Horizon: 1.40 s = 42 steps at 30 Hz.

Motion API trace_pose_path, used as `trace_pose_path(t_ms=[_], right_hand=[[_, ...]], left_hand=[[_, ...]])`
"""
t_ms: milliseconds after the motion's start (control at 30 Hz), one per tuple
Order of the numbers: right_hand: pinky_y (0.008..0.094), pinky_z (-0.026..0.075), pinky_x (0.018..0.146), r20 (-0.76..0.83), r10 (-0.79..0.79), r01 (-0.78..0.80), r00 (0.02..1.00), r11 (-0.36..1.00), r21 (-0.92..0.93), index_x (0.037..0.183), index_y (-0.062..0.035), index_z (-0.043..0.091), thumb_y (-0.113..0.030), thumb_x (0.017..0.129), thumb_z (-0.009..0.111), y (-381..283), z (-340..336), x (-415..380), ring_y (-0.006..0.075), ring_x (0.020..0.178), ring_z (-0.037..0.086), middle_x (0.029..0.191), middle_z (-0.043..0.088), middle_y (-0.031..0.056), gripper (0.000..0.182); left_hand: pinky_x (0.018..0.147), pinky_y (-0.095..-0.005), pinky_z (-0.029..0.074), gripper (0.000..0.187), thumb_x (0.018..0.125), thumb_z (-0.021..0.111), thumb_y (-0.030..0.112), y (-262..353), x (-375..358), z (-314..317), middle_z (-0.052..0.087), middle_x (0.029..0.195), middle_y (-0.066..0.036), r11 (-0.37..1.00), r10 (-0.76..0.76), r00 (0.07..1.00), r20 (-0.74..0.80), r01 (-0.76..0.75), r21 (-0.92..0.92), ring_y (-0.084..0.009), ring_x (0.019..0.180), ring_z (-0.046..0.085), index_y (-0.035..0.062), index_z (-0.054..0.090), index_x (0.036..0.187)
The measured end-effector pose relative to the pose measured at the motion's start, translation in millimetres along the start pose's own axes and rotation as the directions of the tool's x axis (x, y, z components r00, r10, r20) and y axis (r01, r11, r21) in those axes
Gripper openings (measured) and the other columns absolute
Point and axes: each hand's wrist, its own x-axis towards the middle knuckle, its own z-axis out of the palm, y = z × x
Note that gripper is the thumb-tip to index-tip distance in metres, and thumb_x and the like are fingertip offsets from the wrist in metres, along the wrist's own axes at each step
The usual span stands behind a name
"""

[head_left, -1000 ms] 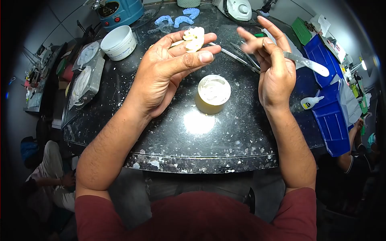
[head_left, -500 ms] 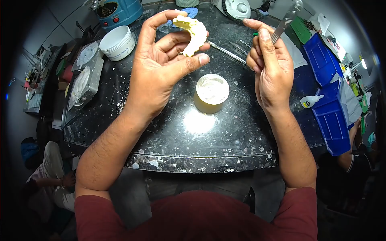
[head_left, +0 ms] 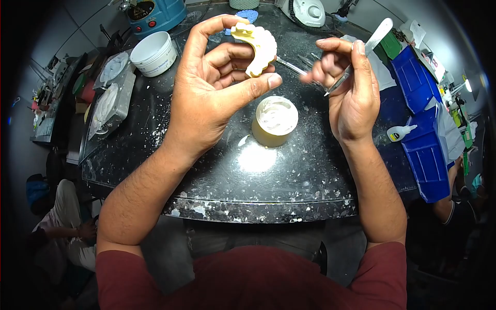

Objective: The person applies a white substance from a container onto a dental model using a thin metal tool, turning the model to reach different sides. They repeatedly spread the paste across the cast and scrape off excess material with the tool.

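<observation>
A pale yellow, horseshoe-shaped dental cast [head_left: 264, 45] is held up between the thumb and fingers of my left hand [head_left: 206, 85], its row of teeth facing outward. My right hand [head_left: 356, 93] grips a metal spatula [head_left: 380, 34]. One flat, rounded end of it points up past my thumb; the other shows below the fingers, which are blurred by motion. Below and between both hands stands an uncapped round jar [head_left: 271, 137] with yellowish sides and white paste [head_left: 277, 114] inside. Neither hand touches the jar.
A white tub [head_left: 153, 54] and a metal box [head_left: 116, 101] stand at left. Behind are a blue machine [head_left: 157, 18] and a white device [head_left: 308, 13]. Blue trays [head_left: 426, 150] and a small white bottle [head_left: 400, 132] lie at right. Thin tools [head_left: 292, 65] rest behind the jar.
The spatula has turned in my right hand, so a smooth pale end now points up instead of the shiny one. My left hand has shifted slightly right and down with the cast.
</observation>
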Motion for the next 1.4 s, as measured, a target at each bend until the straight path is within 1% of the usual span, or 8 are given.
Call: trace_pose_path(t_ms=[100, 133, 233, 267, 700, 933, 1200, 1400], right_hand=[[0.0241, 0.051, 0.064, 0.132, -0.121, 0.144, 0.984, 0.973, -0.179, 0.106, 0.0022, 0.067, -0.037, 0.108, 0.033, 8, -20, 7, 0.0050, 0.065, 0.048, 0.073, 0.047, -0.0026, 0.052], [0.0254, 0.055, 0.074, 0.188, -0.059, 0.071, 0.980, 0.996, -0.059, 0.106, 0.0023, 0.068, -0.034, 0.107, 0.039, 5, -26, 9, 0.0068, 0.073, 0.056, 0.075, 0.051, -0.0014, 0.047], [0.0282, 0.057, 0.084, 0.089, -0.071, 0.078, 0.993, 0.994, -0.079, 0.110, 0.0017, 0.068, -0.028, 0.105, 0.047, 3, -17, 3, 0.0103, 0.081, 0.063, 0.080, 0.061, 0.0021, 0.037], [0.0293, 0.057, 0.085, 0.114, -0.102, 0.112, 0.988, 0.990, -0.085, 0.113, 0.0009, 0.067, -0.021, 0.102, 0.054, 4, -18, 4, 0.0132, 0.087, 0.066, 0.089, 0.068, 0.0070, 0.028], [0.0362, 0.057, 0.092, 0.154, -0.085, 0.091, 0.984, 0.995, -0.030, 0.115, 0.0059, 0.060, -0.009, 0.098, 0.058, 2, -11, 0, 0.0243, 0.099, 0.069, 0.104, 0.068, 0.0183, 0.022], [0.0368, 0.057, 0.092, 0.191, -0.127, 0.140, 0.973, 0.988, -0.058, 0.115, 0.0068, 0.060, -0.007, 0.098, 0.058, 1, -12, 0, 0.0251, 0.098, 0.069, 0.104, 0.068, 0.0188, 0.022], [0.0386, 0.057, 0.093, 0.360, -0.194, 0.165, 0.912, 0.980, 0.110, 0.106, 0.0054, 0.057, -0.004, 0.096, 0.060, 1, -16, 2, 0.0264, 0.101, 0.069, 0.106, 0.066, 0.0178, 0.014], [0.0362, 0.057, 0.091, 0.376, -0.208, 0.209, 0.903, 0.977, 0.039, 0.105, 0.0052, 0.056, -0.002, 0.095, 0.060, 1, -13, -1, 0.0239, 0.098, 0.069, 0.102, 0.066, 0.0160, 0.013]], left_hand=[[0.099, -0.0392, 0.052, 0.068, 0.081, 0.069, -0.009, 2, -1, -1, 0.064, 0.108, -0.018, 0.999, -0.008, 1.000, 0.020, 0.007, 0.036, -0.0238, 0.110, 0.064, 0.0032, 0.033, 0.138], [0.099, -0.0390, 0.052, 0.067, 0.082, 0.069, -0.008, 2, -1, -1, 0.065, 0.107, -0.018, 0.999, -0.006, 1.000, 0.024, 0.005, 0.037, -0.0236, 0.110, 0.064, 0.0021, 0.033, 0.138], [0.099, -0.0385, 0.052, 0.066, 0.082, 0.069, -0.007, 2, -1, 0, 0.066, 0.107, -0.017, 0.999, -0.008, 1.000, 0.023, 0.007, 0.041, -0.0233, 0.109, 0.064, 0.0002, 0.034, 0.137], [0.099, -0.0383, 0.052, 0.065, 0.082, 0.069, -0.007, 3, -1, 0, 0.066, 0.107, -0.017, 0.999, -0.013, 1.000, 0.019, 0.012, 0.044, -0.0232, 0.108, 0.064, -0.0006, 0.034, 0.137], [0.098, -0.0350, 0.051, 0.061, 0.082, 0.071, -0.004, 6, -2, 0, 0.067, 0.108, -0.014, 0.997, -0.080, 0.997, 0.010, 0.080, 0.019, -0.0208, 0.108, 0.065, -0.0055, 0.041, 0.135], [0.101, -0.0374, 0.049, 0.056, 0.088, 0.066, 0.012, 6, -2, 2, 0.066, 0.116, -0.018, 0.997, -0.073, 0.996, 0.052, 0.072, 0.025, -0.0229, 0.109, 0.065, -0.0066, 0.046, 0.137], [0.097, -0.0382, 0.051, 0.062, 0.091, 0.059, 0.024, 3, -1, 0, 0.062, 0.125, -0.021, 0.994, -0.020, 0.996, 0.085, 0.011, 0.113, -0.0237, 0.112, 0.063, -0.0066, 0.042, 0.142], [0.094, -0.0392, 0.052, 0.062, 0.092, 0.054, 0.032, 5, -1, -2, 0.052, 0.137, -0.023, 0.992, -0.052, 0.991, 0.126, 0.037, 0.122, -0.0218, 0.112, 0.060, -0.0095, 0.046, 0.138]])
